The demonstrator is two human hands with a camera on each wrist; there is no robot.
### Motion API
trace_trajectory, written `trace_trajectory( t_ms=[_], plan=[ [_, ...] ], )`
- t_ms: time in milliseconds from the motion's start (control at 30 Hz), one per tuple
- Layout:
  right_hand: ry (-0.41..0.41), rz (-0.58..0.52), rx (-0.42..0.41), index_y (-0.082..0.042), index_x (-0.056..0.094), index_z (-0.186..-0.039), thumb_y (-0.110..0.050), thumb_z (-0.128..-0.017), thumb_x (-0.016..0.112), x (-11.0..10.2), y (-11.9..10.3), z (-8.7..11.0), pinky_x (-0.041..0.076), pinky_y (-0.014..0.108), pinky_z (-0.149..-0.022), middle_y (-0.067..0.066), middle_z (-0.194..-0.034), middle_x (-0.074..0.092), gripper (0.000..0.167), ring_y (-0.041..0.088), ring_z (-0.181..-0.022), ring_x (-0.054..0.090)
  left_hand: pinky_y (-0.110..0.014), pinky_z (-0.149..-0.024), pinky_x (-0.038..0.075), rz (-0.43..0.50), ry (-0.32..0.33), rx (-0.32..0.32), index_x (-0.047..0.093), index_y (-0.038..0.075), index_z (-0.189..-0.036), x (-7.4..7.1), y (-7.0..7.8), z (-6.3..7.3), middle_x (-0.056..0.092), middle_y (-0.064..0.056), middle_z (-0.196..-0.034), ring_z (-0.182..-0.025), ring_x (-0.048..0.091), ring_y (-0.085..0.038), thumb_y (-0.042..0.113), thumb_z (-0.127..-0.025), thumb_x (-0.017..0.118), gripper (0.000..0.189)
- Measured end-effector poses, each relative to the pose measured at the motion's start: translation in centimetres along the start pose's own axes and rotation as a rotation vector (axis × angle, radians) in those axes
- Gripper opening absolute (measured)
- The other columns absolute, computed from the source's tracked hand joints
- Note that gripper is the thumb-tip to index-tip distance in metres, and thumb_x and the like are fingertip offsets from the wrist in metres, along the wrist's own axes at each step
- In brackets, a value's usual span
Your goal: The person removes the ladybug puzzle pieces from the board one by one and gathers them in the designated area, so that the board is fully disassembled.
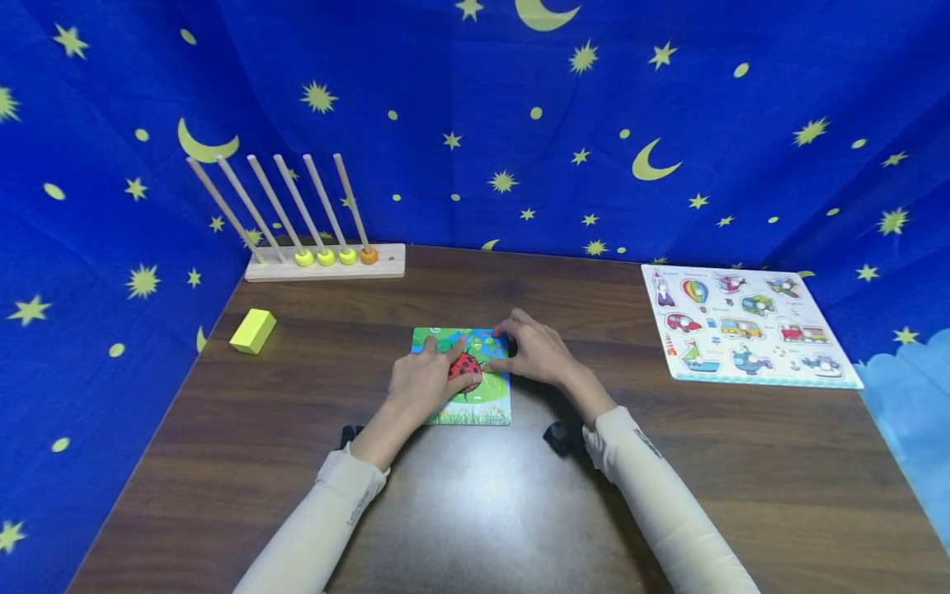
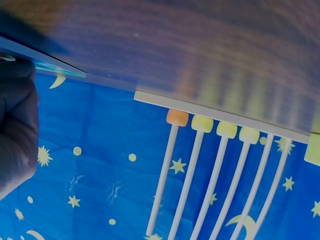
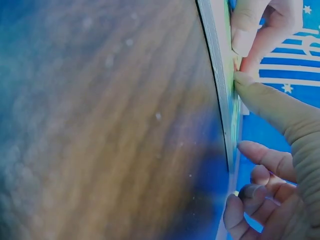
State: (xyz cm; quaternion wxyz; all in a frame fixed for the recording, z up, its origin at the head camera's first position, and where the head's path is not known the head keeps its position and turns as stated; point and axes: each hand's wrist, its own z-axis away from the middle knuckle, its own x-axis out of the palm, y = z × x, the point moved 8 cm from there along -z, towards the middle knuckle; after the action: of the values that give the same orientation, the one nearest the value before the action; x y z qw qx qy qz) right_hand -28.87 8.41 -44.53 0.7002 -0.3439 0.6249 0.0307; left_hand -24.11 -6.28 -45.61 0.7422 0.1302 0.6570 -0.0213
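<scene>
A square ladybug puzzle board [image 1: 482, 412] with a green meadow and blue sky lies flat on the table. My left hand [image 1: 423, 381] rests on its left half, index finger and thumb spread over the red ladybug [image 1: 464, 369]. The left hand [image 2: 17, 125] appears only in part in the left wrist view. My right hand [image 1: 538, 351] is at the board's upper right. In the right wrist view, the thumb of the right hand [image 3: 280, 155] touches the board face, and its other fingers are loosely bent near the edge. Part of the board is hidden under the hands.
A wooden rack [image 1: 386, 266] with upright pegs, yellow beads and one orange bead stands at the back left. A yellow block [image 1: 253, 331] lies nearer, by the left edge. A vehicle puzzle board [image 1: 757, 326] lies at the right. Behind hangs a blue star-patterned curtain [image 1: 475, 165].
</scene>
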Motion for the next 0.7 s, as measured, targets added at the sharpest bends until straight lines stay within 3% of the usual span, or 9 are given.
trace_trajectory(
  t_ms=[400, 700],
  plan=[
    [0.026, 0.156, 0.004, -0.008, 0.073, -0.118, -0.05, -0.075, 0.083, -0.7, -1.1, 0.7, 0.043, 0.029, -0.055, 0.004, -0.095, 0.052, 0.061, 0.014, -0.066, 0.047, -0.03, -0.046, 0.039, -0.004, -0.009, 0.004, 0.04, 0.031, -0.152, 0.0, 0.3, 0.2, 0.054, -0.025, -0.133, -0.055, 0.049, -0.02, 0.069, -0.091, 0.052, 0.074],
    [0.032, 0.079, 0.034, -0.008, 0.073, -0.117, -0.046, -0.076, 0.083, -0.4, -0.9, 0.7, 0.042, 0.031, -0.056, 0.006, -0.097, 0.054, 0.057, 0.015, -0.067, 0.049, -0.033, -0.048, 0.043, -0.008, 0.012, 0.017, 0.042, 0.028, -0.151, 0.0, 0.2, 0.2, 0.056, -0.025, -0.13, -0.056, 0.05, -0.02, 0.068, -0.091, 0.053, 0.073]
  ],
)
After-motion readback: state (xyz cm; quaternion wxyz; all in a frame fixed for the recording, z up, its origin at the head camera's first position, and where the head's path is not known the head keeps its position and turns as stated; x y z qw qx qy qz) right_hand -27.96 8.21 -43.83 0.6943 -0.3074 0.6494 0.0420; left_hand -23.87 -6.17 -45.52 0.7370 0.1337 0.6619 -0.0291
